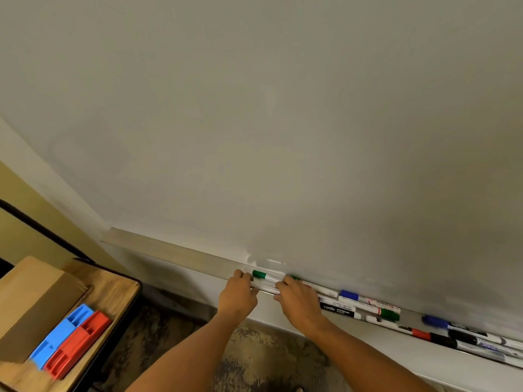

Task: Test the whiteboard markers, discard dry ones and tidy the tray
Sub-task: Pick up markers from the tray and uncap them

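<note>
Along the bottom edge of the whiteboard (283, 123) runs a metal marker tray (169, 251), and both hands are at it near the middle of the view. The left hand (239, 297) has its fingers curled over the tray's front lip, at the left end of a small bundle of white-barrelled markers (266, 287). The right hand (300, 302) is curled at the bundle's right end — fingers bent over the barrels, thumb beneath. Whether either hand truly clamps the markers or only presses against them cannot be told, as the fingertips hide the contact. A green-capped marker (264, 275) lies between the two hands at the back of the tray, against the board.

To the right of the right hand the tray holds a loose scatter of markers: a blue-capped one (349, 295), a black-labelled Camlin marker (338, 309), one with a green cap (389, 314), and farther right a red-banded one (418, 333) beside several black and blue ones, lying at slightly different angles and partly overlapping.

At lower left stands a wooden desk (124, 290) with a cardboard box (34, 301) on it — beside the box lie a blue board eraser (60, 333) and a red board eraser (77, 343), touching side by side. Below the tray, mottled floor (158, 335) shows.
</note>
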{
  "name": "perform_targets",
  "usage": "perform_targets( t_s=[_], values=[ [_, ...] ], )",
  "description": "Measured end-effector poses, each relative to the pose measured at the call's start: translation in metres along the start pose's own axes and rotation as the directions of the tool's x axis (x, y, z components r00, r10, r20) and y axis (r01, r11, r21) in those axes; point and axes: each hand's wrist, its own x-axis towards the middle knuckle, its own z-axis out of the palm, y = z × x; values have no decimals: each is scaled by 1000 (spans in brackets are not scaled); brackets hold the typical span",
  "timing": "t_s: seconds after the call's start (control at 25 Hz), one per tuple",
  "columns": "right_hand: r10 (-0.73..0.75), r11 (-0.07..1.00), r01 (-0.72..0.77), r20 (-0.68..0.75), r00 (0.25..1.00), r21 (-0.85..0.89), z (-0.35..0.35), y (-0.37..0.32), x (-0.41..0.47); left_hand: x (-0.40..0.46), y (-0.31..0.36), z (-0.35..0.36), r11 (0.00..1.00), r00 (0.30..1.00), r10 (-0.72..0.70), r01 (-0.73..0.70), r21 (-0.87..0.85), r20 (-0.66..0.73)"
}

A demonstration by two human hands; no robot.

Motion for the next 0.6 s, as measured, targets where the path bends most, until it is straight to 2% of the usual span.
perform_targets(
  t_s=[0.24, 0.36, 0.44, 0.52, 0.6],
  values=[
    [54, 998, -54, -48, 997, 20, -1, -15, -6, -6, -2, -6, 991, 1000, 15, -16, -136, -8],
    [131, 987, -118, -124, 983, 107, -9, -25, -11, -18, -2, -13, 928, 998, -3, -21, -372, -65],
    [188, 959, -148, -152, 970, 240, -16, -31, -13, -22, -5, -16, 902, 999, 18, -38, -429, -51],
    [300, 839, -211, -103, 949, 501, -26, -40, -15, -24, -11, -17, 928, 995, 94, -96, -361, -21],
    [407, 624, -265, -16, 913, 735, -38, -50, -21, -27, -15, -19, 919, 981, 193, -180, -351, 3]
  ],
)
